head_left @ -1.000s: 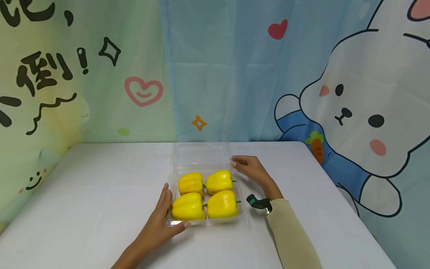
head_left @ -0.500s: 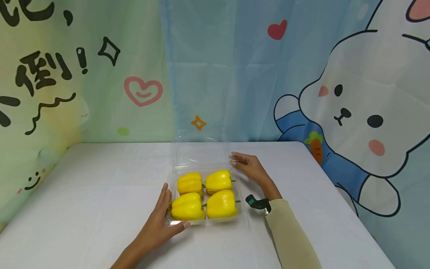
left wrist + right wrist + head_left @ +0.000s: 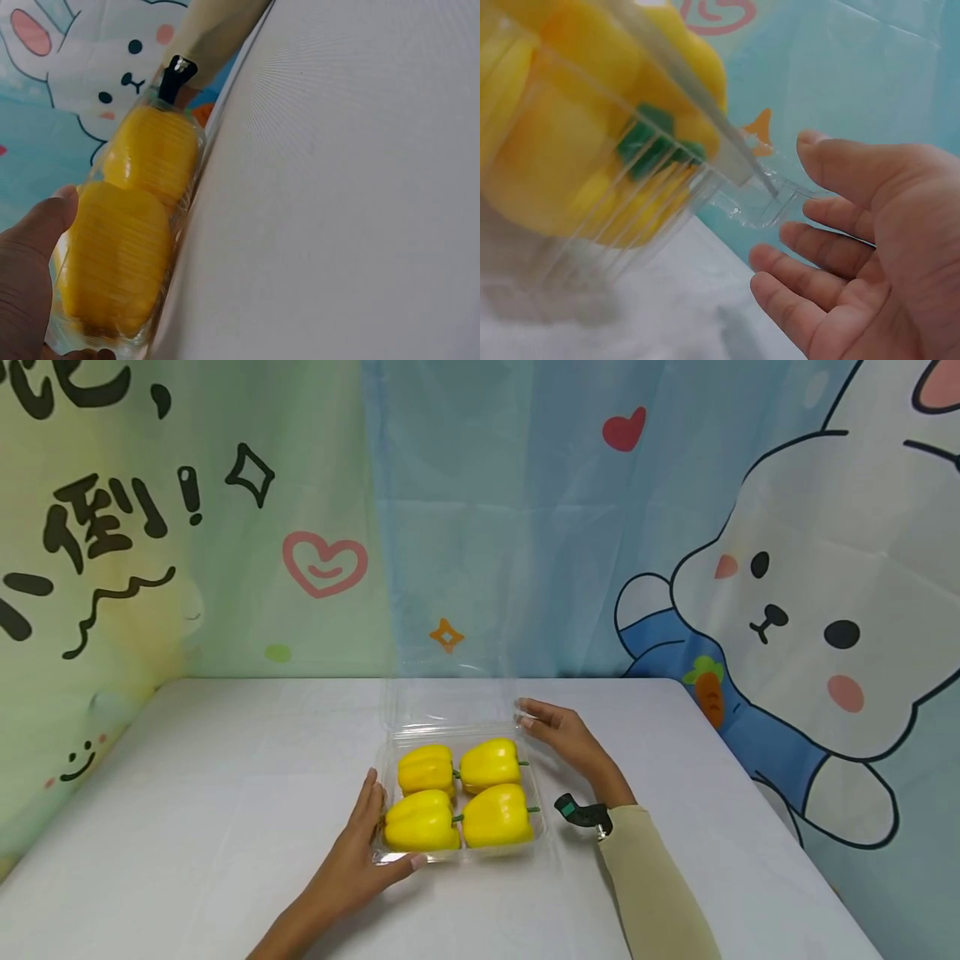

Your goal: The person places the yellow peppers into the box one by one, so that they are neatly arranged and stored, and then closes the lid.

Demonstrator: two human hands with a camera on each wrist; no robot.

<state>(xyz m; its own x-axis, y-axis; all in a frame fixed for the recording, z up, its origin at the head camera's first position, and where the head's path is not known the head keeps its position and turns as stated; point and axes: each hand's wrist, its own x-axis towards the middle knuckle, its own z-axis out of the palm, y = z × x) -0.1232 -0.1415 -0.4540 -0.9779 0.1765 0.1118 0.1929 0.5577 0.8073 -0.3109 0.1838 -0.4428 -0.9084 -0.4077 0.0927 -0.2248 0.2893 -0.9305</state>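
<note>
In the head view, several yellow bell peppers [image 3: 495, 816] with green stems sit in two rows inside a clear plastic clamshell box [image 3: 487, 855]. Its see-through lid [image 3: 453, 703] stands raised at the far side. My left hand [image 3: 352, 852] holds the box's near left corner, fingers along the left side and thumb at the front. In the left wrist view, the thumb [image 3: 64, 206] lies against the box wall. My right hand [image 3: 558, 735] is at the lid's right edge. The right wrist view shows its thumb and fingers spread apart, with the index fingertip right at the clear plastic.
A white table [image 3: 187, 810] lies under the box. Behind it hangs a printed curtain [image 3: 562, 527] with a cartoon rabbit [image 3: 847, 568]. A black strap piece [image 3: 585, 812] sits at my right wrist, at the end of the beige sleeve [image 3: 656, 885].
My right hand has shifted slightly away and up along the lid's edge, and the lid leans a little more upright. My left hand, the box and the peppers stay in place.
</note>
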